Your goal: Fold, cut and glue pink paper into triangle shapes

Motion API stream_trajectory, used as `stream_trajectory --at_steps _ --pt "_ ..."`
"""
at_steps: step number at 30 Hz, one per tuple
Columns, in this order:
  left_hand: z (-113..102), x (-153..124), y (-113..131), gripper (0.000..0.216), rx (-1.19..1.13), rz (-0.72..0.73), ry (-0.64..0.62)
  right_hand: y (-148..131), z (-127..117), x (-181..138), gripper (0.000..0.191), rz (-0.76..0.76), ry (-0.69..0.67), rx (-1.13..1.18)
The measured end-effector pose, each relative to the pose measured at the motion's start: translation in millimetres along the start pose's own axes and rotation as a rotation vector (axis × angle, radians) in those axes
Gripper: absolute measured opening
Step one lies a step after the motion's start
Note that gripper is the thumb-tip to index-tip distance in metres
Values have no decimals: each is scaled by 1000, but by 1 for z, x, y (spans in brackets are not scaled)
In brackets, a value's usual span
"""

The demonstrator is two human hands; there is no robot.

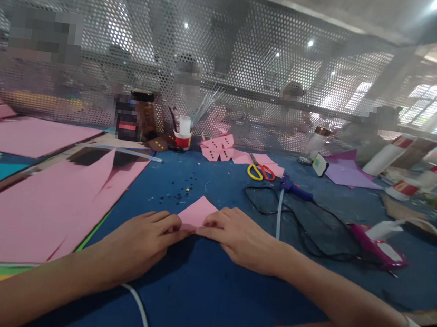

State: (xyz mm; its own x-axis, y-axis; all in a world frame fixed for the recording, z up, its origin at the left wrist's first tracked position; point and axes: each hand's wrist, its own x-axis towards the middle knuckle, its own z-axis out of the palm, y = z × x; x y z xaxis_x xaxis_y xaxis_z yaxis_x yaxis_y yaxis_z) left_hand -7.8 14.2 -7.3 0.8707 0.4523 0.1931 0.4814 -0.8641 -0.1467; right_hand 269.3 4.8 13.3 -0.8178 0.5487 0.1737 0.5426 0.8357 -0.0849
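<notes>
Between my two hands is a small piece of pink paper (200, 210), its pointed corner facing away from me over the blue tabletop. My left hand (149, 237) pinches its near left edge with curled fingers. On the near right edge, my right hand (239, 237) presses the paper between thumb and fingers. Both thumbs almost meet at the middle of the near edge, which looks folded. Beyond the paper lie tiny dark bits (178, 193) scattered on the table. Farther back are pink cut-outs with black dots (217, 147).
Scissors with yellow and red handles (260, 171) lie beyond my right hand, near a blue glue gun (297, 189) with a looping black cord. A magenta power strip (379, 249) is at right. Large pink sheets (46, 201) cover the left side. A perforated metal screen (240, 55) stands behind.
</notes>
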Motion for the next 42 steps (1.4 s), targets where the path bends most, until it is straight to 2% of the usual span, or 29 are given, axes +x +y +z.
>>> stream_trajectory --at_steps 6,13,18,22,24,26,28,30,33,42 --pt "-1 0 1 56 -8 -18 -17 1 3 0 46 -9 -33 -74" --pt "-1 -2 -1 66 -59 -4 -15 9 -11 -5 43 -5 -54 68" --pt "-4 -1 0 63 -81 -11 1 17 -25 -13 36 81 -32 229" --pt "-3 1 0 64 -70 -15 -8 23 -13 -8 22 211 83 401" --pt "-1 0 0 63 -55 -21 -18 22 -1 -2 8 297 163 360" --pt "1 -1 -1 61 -46 -19 -21 18 9 4 12 348 190 292" --pt "1 -1 -1 60 -47 -14 -13 15 15 8 19 374 179 243" --pt "0 0 -1 61 -62 -9 1 13 15 9 19 386 153 221" --pt "-2 1 0 63 -84 -14 23 15 11 7 10 387 110 214" --pt "1 -2 -3 61 -128 -45 15 32 -4 -2 22 360 -27 278"
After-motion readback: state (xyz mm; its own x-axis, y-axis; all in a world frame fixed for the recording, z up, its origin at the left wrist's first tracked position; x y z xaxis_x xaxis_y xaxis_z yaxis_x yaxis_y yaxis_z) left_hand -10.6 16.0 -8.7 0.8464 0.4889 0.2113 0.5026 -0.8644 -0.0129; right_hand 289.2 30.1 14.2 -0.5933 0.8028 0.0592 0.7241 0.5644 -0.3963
